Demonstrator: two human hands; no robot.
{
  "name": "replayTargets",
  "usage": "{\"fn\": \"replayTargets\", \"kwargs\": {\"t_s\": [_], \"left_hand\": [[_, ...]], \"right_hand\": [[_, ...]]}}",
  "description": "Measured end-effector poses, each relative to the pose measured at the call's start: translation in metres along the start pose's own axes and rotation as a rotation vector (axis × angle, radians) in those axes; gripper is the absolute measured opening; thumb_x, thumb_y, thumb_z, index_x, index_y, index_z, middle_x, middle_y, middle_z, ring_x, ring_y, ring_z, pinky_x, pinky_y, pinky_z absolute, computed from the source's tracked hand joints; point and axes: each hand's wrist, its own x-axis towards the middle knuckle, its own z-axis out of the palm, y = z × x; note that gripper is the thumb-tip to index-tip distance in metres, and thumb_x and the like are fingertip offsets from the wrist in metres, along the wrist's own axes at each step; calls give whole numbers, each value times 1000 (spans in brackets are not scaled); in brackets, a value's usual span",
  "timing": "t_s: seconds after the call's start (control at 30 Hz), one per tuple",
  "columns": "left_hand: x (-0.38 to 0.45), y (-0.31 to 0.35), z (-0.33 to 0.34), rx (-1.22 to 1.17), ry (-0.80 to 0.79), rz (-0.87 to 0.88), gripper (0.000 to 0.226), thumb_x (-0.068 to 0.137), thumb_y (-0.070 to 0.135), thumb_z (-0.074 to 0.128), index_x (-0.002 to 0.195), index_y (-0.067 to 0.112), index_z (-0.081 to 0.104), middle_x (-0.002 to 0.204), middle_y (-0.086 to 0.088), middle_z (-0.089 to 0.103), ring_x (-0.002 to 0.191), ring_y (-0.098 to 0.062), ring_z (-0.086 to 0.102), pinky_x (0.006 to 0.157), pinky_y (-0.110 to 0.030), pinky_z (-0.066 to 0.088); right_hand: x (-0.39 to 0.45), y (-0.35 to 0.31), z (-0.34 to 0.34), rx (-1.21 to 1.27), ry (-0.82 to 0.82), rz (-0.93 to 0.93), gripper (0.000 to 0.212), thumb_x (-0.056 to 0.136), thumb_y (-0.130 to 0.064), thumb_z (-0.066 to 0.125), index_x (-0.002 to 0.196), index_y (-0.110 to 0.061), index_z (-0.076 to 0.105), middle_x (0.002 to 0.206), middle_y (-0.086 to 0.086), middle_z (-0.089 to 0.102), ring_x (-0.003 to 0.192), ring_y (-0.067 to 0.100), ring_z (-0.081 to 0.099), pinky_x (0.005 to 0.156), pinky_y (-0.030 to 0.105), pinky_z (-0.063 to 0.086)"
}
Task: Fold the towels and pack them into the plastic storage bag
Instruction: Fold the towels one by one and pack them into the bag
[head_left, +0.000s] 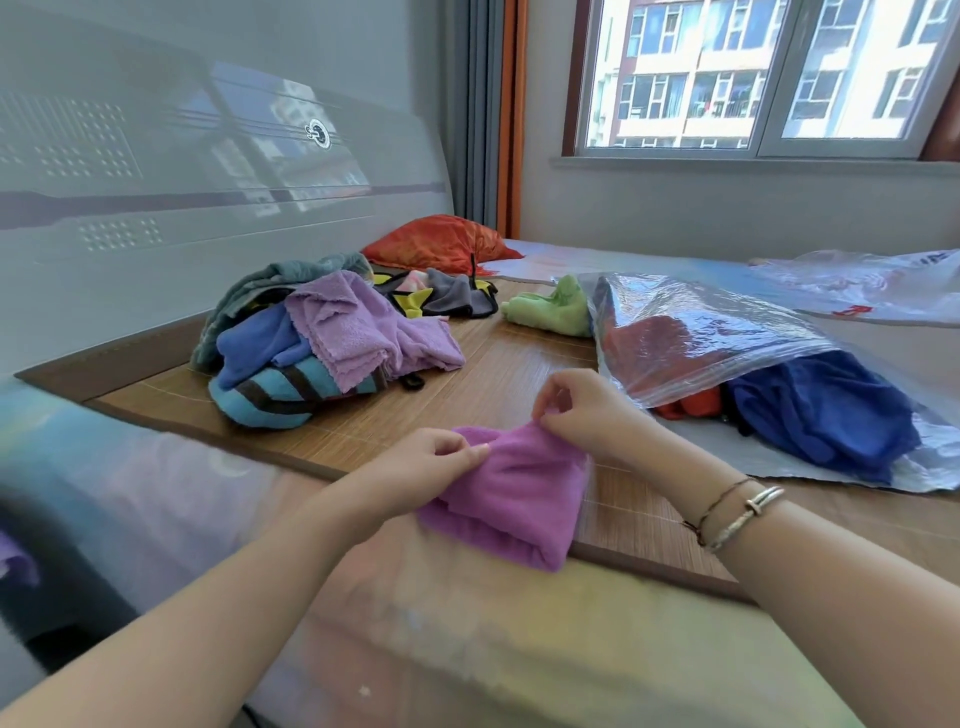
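A magenta towel (514, 493) hangs bunched over the near edge of the bamboo mat (488, 374). My left hand (421, 467) pinches its top edge on the left, and my right hand (582, 410) pinches the same edge on the right. A clear plastic storage bag (691, 332) lies to the right with its mouth toward me; a dark blue towel (826, 415) and a red one (649, 338) are inside it. A heap of unfolded towels (332, 338), lilac, blue and striped, sits at the left of the mat. A green towel (550, 309) lies behind the bag.
An orange pillow (441, 241) lies at the head of the bed against the headboard (208, 156). A second, flat plastic bag (857, 280) lies at the far right. More cloths, yellow and grey (441, 299), lie behind the heap. A window is on the back wall.
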Motion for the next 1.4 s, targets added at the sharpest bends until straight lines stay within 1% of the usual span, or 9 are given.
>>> {"fn": "replayTargets", "kwargs": {"t_s": [0.17, 0.3, 0.5, 0.63, 0.7, 0.93, 1.13, 1.23, 1.4], "left_hand": [[1, -3, -4, -497, 100, -83, 28, 97, 17, 52, 69, 14, 51, 66, -1, 54, 44, 0, 50, 39, -10, 36], [0, -10, -4, -598, 139, -110, 14, 89, 3, 62, 81, 9, 52, 68, -5, 56, 40, 1, 52, 38, -11, 38], [9, -14, 3, -505, 268, -42, 20, 88, 4, 64, 88, 15, 48, 82, -6, 57, 64, -11, 54, 47, -16, 45], [9, -18, -4, -286, 574, 120, 26, 92, 8, 58, 90, 21, 36, 81, -6, 51, 73, -19, 53, 68, -45, 52], [4, -25, -5, -65, 632, 193, 24, 92, 7, 56, 94, 18, 35, 78, -2, 51, 69, -17, 52, 66, -31, 48], [-2, -57, 7, 551, 477, 25, 7, 95, 22, 48, 93, 21, 42, 102, 0, 54, 96, -24, 55, 82, -38, 43], [9, -19, 19, 203, 344, -33, 33, 90, 44, 57, 103, 14, 53, 107, -3, 59, 99, -21, 58, 90, -35, 47], [16, 15, 47, 17, 238, 45, 44, 88, 47, 59, 113, 12, 51, 112, 0, 56, 105, -18, 56, 90, -33, 45], [43, 74, 100, 140, 374, 362, 54, 84, 45, 66, 124, 14, 48, 124, -1, 51, 116, -19, 48, 96, -35, 40]], "right_hand": [[18, -19, 19, 450, 144, -183, 38, 82, 12, 48, 85, -26, 50, 95, -2, 60, 86, 14, 64, 74, 19, 49], [19, -2, 44, 227, 44, -126, 36, 84, 6, 50, 106, -22, 49, 125, 3, 49, 116, 16, 52, 88, 23, 41], [-4, 8, 64, -67, -98, -137, 37, 98, -26, 44, 133, -15, 42, 136, 9, 48, 119, 24, 50, 100, 32, 37], [-9, 12, 73, -78, -120, 9, 62, 99, -50, 30, 145, -9, 31, 149, 12, 40, 136, 24, 37, 113, 33, 26], [-10, 13, 75, -114, -106, 23, 68, 98, -56, 29, 147, -9, 28, 151, 10, 37, 138, 24, 35, 114, 34, 23], [-3, 15, 66, -199, -212, 192, 88, 68, -77, 57, 125, -10, 52, 122, 9, 57, 115, 27, 53, 96, 39, 44], [-31, 16, 9, 101, -391, 251, 31, 69, -43, 71, 88, -19, 66, 92, 0, 68, 91, 18, 66, 80, 31, 52], [-61, 25, -32, 201, -385, 239, 35, 60, -35, 59, 86, -13, 67, 86, 1, 69, 86, 17, 67, 82, 34, 54], [-90, 74, -112, 92, -143, 300, 32, 63, -29, 60, 87, -8, 56, 84, 4, 57, 80, 17, 55, 71, 33, 44]]}}
